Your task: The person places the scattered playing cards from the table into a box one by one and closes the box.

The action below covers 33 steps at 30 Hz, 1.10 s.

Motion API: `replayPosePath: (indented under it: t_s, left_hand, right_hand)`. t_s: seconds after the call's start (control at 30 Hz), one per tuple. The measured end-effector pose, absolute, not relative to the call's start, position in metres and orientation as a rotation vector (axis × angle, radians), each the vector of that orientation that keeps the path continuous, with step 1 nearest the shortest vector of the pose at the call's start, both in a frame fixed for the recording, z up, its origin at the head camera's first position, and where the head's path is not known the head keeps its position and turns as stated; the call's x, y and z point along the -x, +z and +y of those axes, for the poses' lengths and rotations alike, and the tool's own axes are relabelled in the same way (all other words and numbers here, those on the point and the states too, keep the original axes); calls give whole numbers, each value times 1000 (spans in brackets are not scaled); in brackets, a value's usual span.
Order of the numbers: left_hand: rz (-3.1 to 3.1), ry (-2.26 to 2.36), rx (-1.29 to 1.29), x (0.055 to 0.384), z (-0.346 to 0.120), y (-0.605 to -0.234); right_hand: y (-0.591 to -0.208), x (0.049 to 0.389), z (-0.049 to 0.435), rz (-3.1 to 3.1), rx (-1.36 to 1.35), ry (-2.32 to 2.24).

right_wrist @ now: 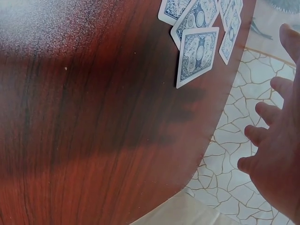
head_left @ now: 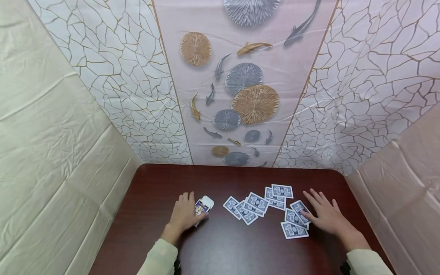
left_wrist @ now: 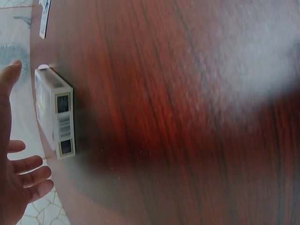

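Observation:
A small open card box [head_left: 201, 207] with a purple-and-yellow picture lies on the table, its white flap at the far end. My left hand [head_left: 183, 214] is over its left side, fingers extended and thumb apart. The left wrist view shows the box's end [left_wrist: 64, 124] with a barcode, standing apart from the left fingers [left_wrist: 35, 178]. To the right, my right hand [head_left: 328, 217] hovers with spread fingers beside a group of blue-backed playing cards [head_left: 294, 230]. Its thumb overlaps the top card in the head view; the right wrist view shows the hand clear of the cards [right_wrist: 199, 54].
More face-down playing cards [head_left: 257, 203] lie overlapped in the middle of the dark red wooden table [head_left: 237, 244]. A patterned cloth wall [head_left: 240, 152] rises at the table's back edge. Pale padded walls [head_left: 103, 179] flank the left and right sides.

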<state>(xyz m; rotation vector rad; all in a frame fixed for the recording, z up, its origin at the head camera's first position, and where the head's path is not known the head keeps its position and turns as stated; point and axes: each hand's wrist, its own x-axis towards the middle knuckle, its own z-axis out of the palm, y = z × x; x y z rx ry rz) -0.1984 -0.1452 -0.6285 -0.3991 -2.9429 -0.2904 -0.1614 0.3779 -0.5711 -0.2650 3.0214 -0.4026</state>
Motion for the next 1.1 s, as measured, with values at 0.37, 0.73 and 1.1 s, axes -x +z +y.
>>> replayPosePath:
  t_s: [0.37,0.73,1.1]
  left_hand:
    - [-2973,-253,275,196,-132,-639]
    - [-2829,-211,171,194,-118,-658]
    - [-2809,-187,84,191,-105,-666]
  right_hand:
    - [-577,162,373,3024,239,-441]
    - [-585,161,372,2983,154,-464]
    - [-589,159,379,2976,175,-466]
